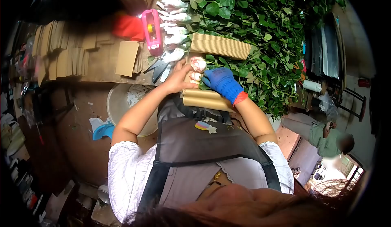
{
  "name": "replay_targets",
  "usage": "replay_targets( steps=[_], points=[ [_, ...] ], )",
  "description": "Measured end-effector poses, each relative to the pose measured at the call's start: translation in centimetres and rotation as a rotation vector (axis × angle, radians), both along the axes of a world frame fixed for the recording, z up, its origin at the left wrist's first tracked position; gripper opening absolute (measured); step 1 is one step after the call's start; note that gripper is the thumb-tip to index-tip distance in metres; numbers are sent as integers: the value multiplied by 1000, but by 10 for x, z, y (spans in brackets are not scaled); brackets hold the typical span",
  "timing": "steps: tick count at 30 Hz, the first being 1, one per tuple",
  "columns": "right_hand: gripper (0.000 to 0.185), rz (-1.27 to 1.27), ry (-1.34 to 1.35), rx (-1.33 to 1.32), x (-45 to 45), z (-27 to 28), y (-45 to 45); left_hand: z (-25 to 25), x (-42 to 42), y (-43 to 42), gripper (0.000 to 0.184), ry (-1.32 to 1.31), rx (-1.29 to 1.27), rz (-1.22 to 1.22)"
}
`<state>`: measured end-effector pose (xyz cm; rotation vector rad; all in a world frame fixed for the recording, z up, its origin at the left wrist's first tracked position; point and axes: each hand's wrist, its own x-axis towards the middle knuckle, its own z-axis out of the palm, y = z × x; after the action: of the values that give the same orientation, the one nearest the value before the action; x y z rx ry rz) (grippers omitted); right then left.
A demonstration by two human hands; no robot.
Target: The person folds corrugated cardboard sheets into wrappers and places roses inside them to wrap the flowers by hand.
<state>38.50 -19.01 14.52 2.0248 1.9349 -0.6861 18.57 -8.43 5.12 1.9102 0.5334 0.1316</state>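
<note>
A brown table (pixel 104 67) spans the far side. On it, cut cardboard pieces (pixel 67 56) fill the left; a pink tape dispenser (pixel 155 43) lies beside a row of white-wrapped flower heads (pixel 176 18); leafy green stems (pixel 262 27) blanket the right.

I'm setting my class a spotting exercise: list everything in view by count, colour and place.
Roses: two seen, pale pink, upper centre
Ribbed cardboard: one, tan, beyond roses
Folded card: count unclear, golden brown, below roses
Leafy stems: many, green, right of roses
Wrapped flower heads: several, white, left of stems
Tape dispenser: one, pink, left of flower heads
Scissors: one pair, dark, left of roses
Cards: many, tan, upper left
Basin: one, whitish, left of apron
Edge clutter: uncounted, mixed, lower left
Person: one, green top, far right
Apron: one, dark, on wearer
Left hand: one, bare, left of roses
Right hand: one, blue glove, right of roses
</note>
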Motion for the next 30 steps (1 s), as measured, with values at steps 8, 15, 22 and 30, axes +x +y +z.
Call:
replay_targets(
  steps=[8, 15, 22, 30],
  points=[
    [26, 74, -65, -68, -9, 1, 10, -4, 14, -3, 57, 73, -18, 129],
    [30, -188, -29, 61, -4, 26, 5, 0, 7, -14, 34, -64, 24, 257],
    [29, -134, 36, 183, -1, -4, 9, 9, 8, -12, 60, -64, 43, 258],
    [26, -21, -30, 211, 3, -16, 8, 12, 12, -10, 67, -79, 110, 225]
  ],
)
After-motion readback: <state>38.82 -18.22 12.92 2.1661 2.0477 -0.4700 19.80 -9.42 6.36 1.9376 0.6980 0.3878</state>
